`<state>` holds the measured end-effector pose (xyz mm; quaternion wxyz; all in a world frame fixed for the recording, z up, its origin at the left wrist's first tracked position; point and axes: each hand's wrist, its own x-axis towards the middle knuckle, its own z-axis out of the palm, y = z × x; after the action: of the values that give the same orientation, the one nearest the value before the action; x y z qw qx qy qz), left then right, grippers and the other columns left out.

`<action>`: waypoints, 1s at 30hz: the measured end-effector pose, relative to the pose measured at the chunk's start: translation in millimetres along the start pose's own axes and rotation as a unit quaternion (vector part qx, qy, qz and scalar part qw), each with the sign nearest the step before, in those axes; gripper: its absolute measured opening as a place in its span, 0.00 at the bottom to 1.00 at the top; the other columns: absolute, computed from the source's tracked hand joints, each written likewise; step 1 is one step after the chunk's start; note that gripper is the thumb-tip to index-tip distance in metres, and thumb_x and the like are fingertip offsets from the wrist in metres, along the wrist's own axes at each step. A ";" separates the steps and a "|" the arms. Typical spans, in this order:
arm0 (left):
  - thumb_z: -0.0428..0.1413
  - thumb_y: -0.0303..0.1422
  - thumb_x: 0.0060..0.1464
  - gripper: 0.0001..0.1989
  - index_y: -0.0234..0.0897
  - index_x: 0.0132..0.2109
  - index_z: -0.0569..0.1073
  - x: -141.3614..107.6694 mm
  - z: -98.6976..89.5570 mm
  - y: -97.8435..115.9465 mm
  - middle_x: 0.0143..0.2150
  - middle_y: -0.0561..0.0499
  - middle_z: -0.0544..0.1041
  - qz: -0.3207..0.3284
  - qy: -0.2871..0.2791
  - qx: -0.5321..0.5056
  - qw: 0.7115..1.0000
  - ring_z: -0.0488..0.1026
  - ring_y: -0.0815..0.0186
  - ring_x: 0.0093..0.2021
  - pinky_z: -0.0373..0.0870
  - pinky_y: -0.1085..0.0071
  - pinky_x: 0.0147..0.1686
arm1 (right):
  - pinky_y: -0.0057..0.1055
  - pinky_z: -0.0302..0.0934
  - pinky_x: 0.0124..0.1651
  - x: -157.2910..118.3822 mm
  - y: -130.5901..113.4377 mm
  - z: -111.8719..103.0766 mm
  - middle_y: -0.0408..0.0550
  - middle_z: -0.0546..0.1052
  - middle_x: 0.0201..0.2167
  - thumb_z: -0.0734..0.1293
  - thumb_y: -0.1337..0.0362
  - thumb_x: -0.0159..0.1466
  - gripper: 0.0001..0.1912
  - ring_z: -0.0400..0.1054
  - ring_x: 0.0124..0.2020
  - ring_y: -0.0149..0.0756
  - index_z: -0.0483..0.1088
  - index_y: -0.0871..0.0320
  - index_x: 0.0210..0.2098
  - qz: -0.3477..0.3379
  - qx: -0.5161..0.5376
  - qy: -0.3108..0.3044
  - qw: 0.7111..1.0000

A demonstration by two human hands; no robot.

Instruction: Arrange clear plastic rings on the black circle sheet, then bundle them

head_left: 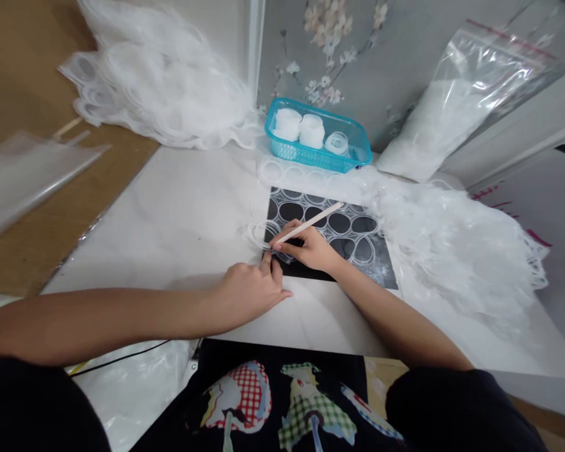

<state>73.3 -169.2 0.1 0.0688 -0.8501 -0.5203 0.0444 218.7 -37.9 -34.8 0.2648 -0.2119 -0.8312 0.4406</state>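
Note:
My right hand (pixel 308 248) is closed around a pale, flat stick (pixel 311 224), which slants up to the right. Its fingertips are over the left part of a black mat (pixel 306 270) on the table. Across the mat lies a clear plastic sheet with rows of oval rings (pixel 365 224). Several loose white rings (pixel 260 233) sit at the mat's left edge, right by my right fingertips. My left hand (pixel 254 289) rests palm down at the mat's lower left corner, its index fingertip touching there and its thumb apart. What lies under the fingertips is hidden.
A blue basket (pixel 311 162) with stacks of white rings stands at the back. Piles of clear ring sheets lie at the back left (pixel 160 81) and on the right (pixel 452 245). A filled zip bag (pixel 442 113) leans against the wall. Clear plastic film (pixel 32 176) lies far left.

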 end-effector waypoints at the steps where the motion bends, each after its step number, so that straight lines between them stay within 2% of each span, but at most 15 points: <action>1: 0.49 0.46 0.63 0.30 0.18 0.55 0.71 0.0 0.6 0.1 0.52 0.22 0.73 0.001 0.001 0.002 1.000 0.78 0.55 0.27 0.63 0.67 0.17 | 0.38 0.66 0.45 0.1 0.1 0.2 0.47 0.81 0.34 0.70 0.64 0.61 0.05 0.71 0.39 0.37 0.78 0.55 0.36 0.000 -0.003 -0.001 1.000; 7: 0.48 0.47 0.62 0.31 0.18 0.55 0.71 2.0 -1.3 -1.9 0.51 0.25 0.74 -0.002 -0.014 -0.018 1.000 0.77 0.54 0.28 0.62 0.66 0.18 | 0.39 0.63 0.45 -2.5 0.3 1.2 0.45 0.81 0.35 0.67 0.65 0.64 0.05 0.69 0.40 0.38 0.77 0.53 0.37 -0.033 -0.085 0.004 0.996; 9: 0.48 0.48 0.62 0.31 0.20 0.54 0.72 3.6 -4.6 -4.3 0.50 0.27 0.76 0.000 -0.009 -0.044 0.999 0.77 0.54 0.30 0.63 0.66 0.20 | 0.41 0.61 0.46 -8.1 -1.8 3.2 0.45 0.81 0.37 0.65 0.65 0.66 0.08 0.68 0.42 0.40 0.77 0.53 0.37 -0.065 -0.161 0.004 0.985; 12: 0.48 0.48 0.62 0.28 0.24 0.49 0.75 6.1 -8.7 -9.0 0.46 0.32 0.78 -0.005 -0.003 -0.086 0.996 0.77 0.54 0.32 0.62 0.67 0.23 | 0.44 0.56 0.48 -18.1 -6.0 8.6 0.46 0.80 0.43 0.63 0.66 0.67 0.10 0.65 0.49 0.44 0.76 0.53 0.41 -0.122 -0.279 -0.013 0.952; 15: 0.46 0.50 0.62 0.27 0.29 0.43 0.76 8.6 -9.3 -14.3 0.39 0.38 0.79 -0.012 -0.025 -0.124 0.992 0.76 0.56 0.30 0.60 0.67 0.24 | 0.46 0.51 0.52 -12.3 -4.0 7.1 0.46 0.80 0.44 0.64 0.66 0.66 0.09 0.62 0.53 0.46 0.75 0.53 0.43 -0.131 -0.308 -0.036 0.942; 17: 0.45 0.51 0.62 0.27 0.31 0.40 0.77 10.4 -9.1 -17.8 0.38 0.40 0.79 -0.009 -0.042 -0.148 0.988 0.76 0.56 0.30 0.60 0.67 0.25 | 0.47 0.49 0.54 8.8 3.5 -5.2 0.48 0.80 0.41 0.65 0.65 0.65 0.07 0.62 0.52 0.47 0.75 0.55 0.40 -0.071 -0.272 0.026 0.959; 18: 0.45 0.51 0.62 0.28 0.31 0.39 0.77 11.3 -9.4 -19.6 0.38 0.41 0.79 -0.010 -0.050 -0.158 0.986 0.76 0.57 0.31 0.61 0.67 0.26 | 0.47 0.48 0.55 23.5 8.0 -15.3 0.49 0.80 0.39 0.64 0.64 0.65 0.07 0.62 0.52 0.46 0.75 0.55 0.39 -0.030 -0.246 0.078 0.966; 19: 0.45 0.52 0.62 0.27 0.32 0.38 0.77 12.1 -10.3 -21.4 0.38 0.41 0.79 -0.012 -0.059 -0.165 0.984 0.76 0.57 0.32 0.62 0.67 0.27 | 0.46 0.48 0.55 39.2 12.1 -27.3 0.50 0.79 0.38 0.63 0.62 0.65 0.08 0.62 0.51 0.46 0.74 0.56 0.37 0.013 -0.203 0.166 0.965; 20: 0.46 0.51 0.62 0.27 0.32 0.38 0.77 12.8 -11.8 -23.2 0.38 0.41 0.79 -0.013 -0.068 -0.171 0.983 0.76 0.57 0.32 0.63 0.67 0.28 | 0.45 0.48 0.55 53.9 14.7 -40.2 0.53 0.78 0.41 0.59 0.60 0.68 0.13 0.61 0.51 0.45 0.73 0.58 0.39 0.029 -0.185 0.224 0.956; 21: 0.46 0.51 0.62 0.26 0.33 0.38 0.77 13.4 -13.6 -25.0 0.37 0.41 0.79 -0.013 -0.078 -0.174 0.982 0.76 0.57 0.33 0.64 0.67 0.29 | 0.43 0.51 0.53 65.5 15.0 -52.5 0.52 0.78 0.42 0.54 0.59 0.70 0.16 0.62 0.50 0.41 0.72 0.57 0.42 0.033 -0.167 0.253 0.952; 23: 0.47 0.50 0.62 0.25 0.33 0.37 0.77 14.3 -17.7 -28.9 0.35 0.41 0.79 -0.015 -0.093 -0.174 0.980 0.76 0.56 0.33 0.65 0.66 0.30 | 0.37 0.55 0.51 73.5 8.0 -70.4 0.45 0.79 0.38 0.57 0.55 0.68 0.13 0.65 0.45 0.36 0.71 0.50 0.40 0.033 -0.054 0.313 0.948; 25: 0.48 0.49 0.61 0.24 0.33 0.38 0.77 15.5 -21.3 -33.1 0.33 0.41 0.79 -0.022 -0.103 -0.172 0.979 0.76 0.55 0.33 0.65 0.65 0.31 | 0.34 0.57 0.50 59.0 -7.5 -74.5 0.40 0.79 0.33 0.67 0.55 0.62 0.06 0.68 0.41 0.34 0.73 0.48 0.34 0.049 0.072 0.327 0.941; 28: 0.48 0.49 0.61 0.23 0.34 0.41 0.77 19.6 -25.4 -39.2 0.31 0.41 0.79 -0.061 -0.088 -0.155 0.982 0.76 0.54 0.33 0.64 0.66 0.31 | 0.35 0.61 0.47 13.2 -34.7 -61.8 0.41 0.79 0.30 0.73 0.57 0.56 0.06 0.70 0.36 0.35 0.76 0.50 0.31 0.116 0.188 0.295 0.930; 30: 0.49 0.48 0.60 0.22 0.35 0.42 0.78 24.4 -30.6 -42.7 0.31 0.43 0.79 -0.091 -0.064 -0.164 0.980 0.76 0.55 0.32 0.63 0.67 0.31 | 0.32 0.63 0.41 -15.2 -48.7 -53.3 0.41 0.79 0.26 0.75 0.58 0.52 0.09 0.71 0.33 0.34 0.76 0.53 0.30 0.173 0.291 0.281 0.898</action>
<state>51.4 -130.5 37.1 -0.1013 -0.7941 -0.5993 0.0068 258.0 -39.2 27.7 0.4567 -0.3809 -0.5068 0.6242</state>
